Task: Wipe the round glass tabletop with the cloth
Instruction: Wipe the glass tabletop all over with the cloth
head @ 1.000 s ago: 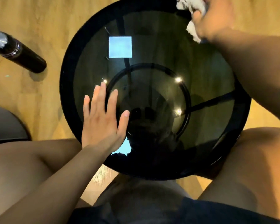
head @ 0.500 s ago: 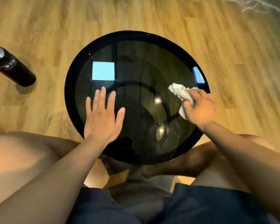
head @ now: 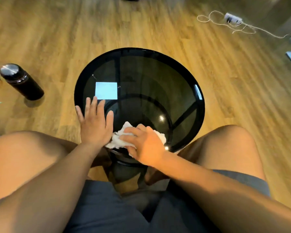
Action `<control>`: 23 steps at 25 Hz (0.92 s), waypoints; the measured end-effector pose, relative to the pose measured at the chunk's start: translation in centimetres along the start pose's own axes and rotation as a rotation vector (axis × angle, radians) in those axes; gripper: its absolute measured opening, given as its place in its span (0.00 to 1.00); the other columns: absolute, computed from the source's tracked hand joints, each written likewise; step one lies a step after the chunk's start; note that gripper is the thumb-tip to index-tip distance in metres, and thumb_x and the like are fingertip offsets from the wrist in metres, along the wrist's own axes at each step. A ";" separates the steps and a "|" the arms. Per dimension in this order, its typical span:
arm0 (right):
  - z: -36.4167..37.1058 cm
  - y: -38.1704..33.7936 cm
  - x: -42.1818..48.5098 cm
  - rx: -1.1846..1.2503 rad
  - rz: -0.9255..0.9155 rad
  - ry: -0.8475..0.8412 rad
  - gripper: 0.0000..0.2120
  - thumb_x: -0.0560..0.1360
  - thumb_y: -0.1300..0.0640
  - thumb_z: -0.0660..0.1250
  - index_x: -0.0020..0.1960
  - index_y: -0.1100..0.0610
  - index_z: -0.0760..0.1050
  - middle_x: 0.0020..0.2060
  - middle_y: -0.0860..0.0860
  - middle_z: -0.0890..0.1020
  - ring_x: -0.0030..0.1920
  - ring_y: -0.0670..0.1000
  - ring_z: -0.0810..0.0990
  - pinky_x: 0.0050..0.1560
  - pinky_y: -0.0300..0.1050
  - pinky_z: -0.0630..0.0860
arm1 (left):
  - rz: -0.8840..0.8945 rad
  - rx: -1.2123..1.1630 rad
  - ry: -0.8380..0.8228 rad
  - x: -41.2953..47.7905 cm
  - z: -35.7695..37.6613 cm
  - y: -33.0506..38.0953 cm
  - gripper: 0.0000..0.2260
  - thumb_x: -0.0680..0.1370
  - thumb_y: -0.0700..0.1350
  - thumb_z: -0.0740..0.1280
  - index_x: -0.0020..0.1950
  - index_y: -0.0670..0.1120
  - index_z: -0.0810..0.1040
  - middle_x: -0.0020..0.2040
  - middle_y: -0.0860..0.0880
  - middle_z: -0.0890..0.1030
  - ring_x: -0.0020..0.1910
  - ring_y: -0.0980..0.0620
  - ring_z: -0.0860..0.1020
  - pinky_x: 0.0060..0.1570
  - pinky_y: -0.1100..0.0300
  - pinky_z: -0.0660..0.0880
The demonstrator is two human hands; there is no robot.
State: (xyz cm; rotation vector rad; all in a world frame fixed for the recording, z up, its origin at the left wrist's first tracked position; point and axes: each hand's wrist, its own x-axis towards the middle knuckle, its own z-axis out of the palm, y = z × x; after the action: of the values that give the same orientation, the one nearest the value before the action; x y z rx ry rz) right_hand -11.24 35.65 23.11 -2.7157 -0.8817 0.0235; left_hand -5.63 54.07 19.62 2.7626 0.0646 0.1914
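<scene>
The round smoked-glass tabletop (head: 141,78) is sitting right between your knees, and you're working the white cloth (head: 118,142) at about 6 o'clock on it, right by the near rim. Your right hand (head: 144,145) is gripping the bunched cloth with the fingers curled over the top. Your left hand (head: 95,125) is lying flat and open on the glass at about 8 o'clock, fingers straight and spread, just beside the cloth.

My take on doing this bit well: you're scrubbing with a tight wad, so only a small patch is actually touching the glass. Flattening it out a little should be getting you wider passes. That near edge is also awkward because your wrist is hanging over the rim, so I'd be running along the curve instead of pulling straight off it. And the bracing palm is probably leaving prints at 8 o'clock, so that spot is going to need its own pass once the hand is off.

Off the table, a black bottle with a steel cap (head: 21,81) is standing on the wood floor (head: 57,31) out at 9 o'clock, well apart. A loose white cord (head: 233,26) is lying far off at 1 o'clock.
</scene>
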 end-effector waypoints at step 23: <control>1.9 -0.6 4.4 0.145 0.031 0.015 0.14 0.73 0.57 0.64 0.56 0.57 0.80 0.45 0.57 0.75 0.44 0.54 0.72 0.42 0.45 0.70 | -0.243 -0.531 0.242 0.1 0.1 0.4 0.29 0.80 0.57 0.52 0.76 0.43 0.65 0.79 0.42 0.63 0.80 0.44 0.54 0.79 0.46 0.46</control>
State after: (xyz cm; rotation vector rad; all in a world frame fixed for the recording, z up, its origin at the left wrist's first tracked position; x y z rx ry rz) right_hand -8.19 39.22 21.79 -2.5915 -0.8016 0.0705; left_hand -5.52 53.62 19.66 2.1707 0.3558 0.4102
